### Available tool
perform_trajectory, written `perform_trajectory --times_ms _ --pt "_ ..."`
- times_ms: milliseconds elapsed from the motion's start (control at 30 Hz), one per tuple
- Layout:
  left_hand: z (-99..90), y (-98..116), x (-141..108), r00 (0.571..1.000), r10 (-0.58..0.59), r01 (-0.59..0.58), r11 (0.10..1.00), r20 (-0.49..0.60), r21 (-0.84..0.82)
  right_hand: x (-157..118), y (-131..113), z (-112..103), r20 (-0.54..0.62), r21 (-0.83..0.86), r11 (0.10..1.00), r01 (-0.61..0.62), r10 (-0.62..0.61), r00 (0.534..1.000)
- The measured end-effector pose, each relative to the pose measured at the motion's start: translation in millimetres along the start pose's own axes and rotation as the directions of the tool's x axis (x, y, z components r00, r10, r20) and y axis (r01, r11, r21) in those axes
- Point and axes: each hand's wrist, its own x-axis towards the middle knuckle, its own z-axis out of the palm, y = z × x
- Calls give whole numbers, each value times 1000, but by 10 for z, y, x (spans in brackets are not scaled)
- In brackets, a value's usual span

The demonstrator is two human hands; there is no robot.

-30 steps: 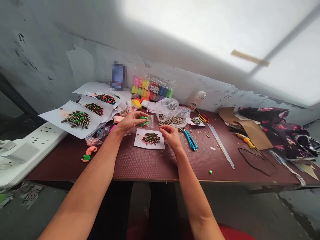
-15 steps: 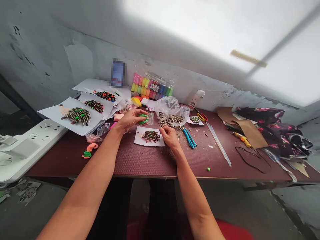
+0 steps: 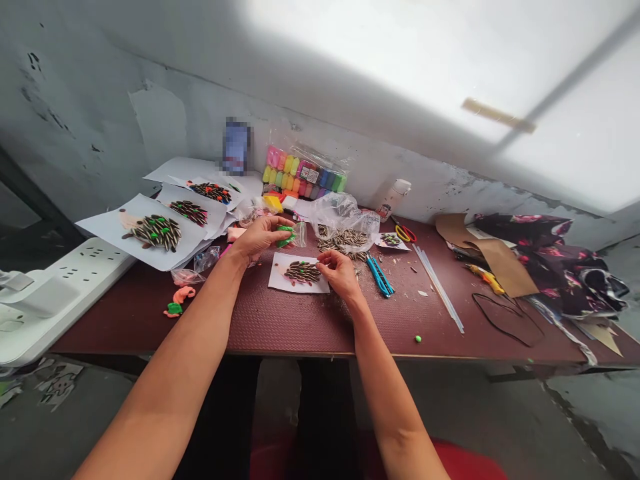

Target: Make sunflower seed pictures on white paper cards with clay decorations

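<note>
My left hand (image 3: pixel 261 240) grips a lump of green modelling clay (image 3: pixel 284 237) in a small clear bag, held just above and behind a white card (image 3: pixel 278 283). On the card lies a hedgehog picture (image 3: pixel 301 270) with spines of striped sunflower seeds and a few green dots. Over the card's right side my right hand (image 3: pixel 340 272) is closed in a pinch; whatever its fingertips hold is too small or hidden. A heap of sunflower seeds (image 3: pixel 345 237) spills from a clear bag behind that hand, and a blue utility knife (image 3: pixel 380 275) lies to its right.
Finished-looking seed pictures (image 3: pixel 156 231) on paper sit at the left, near a white power strip (image 3: pixel 90 273) and orange-green clay (image 3: pixel 175 309). Colourful clay packs (image 3: pixel 300 175) stand at the back. Rightward are scissors (image 3: pixel 405 233), glue sticks (image 3: pixel 437 288) and a yellow glue gun (image 3: pixel 487 279).
My right hand has shifted slightly left over the card's edge, fingers nearer the seeds. My left hand, with the green clay, has tilted and moved a little left.
</note>
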Motion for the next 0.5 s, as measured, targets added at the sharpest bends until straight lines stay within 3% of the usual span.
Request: perform_trajectory --times_ms 500 --pt "28 24 -16 1000 -16 15 999 -4 -33 -16 -21 17 15 -99 995 -20 22 1000"
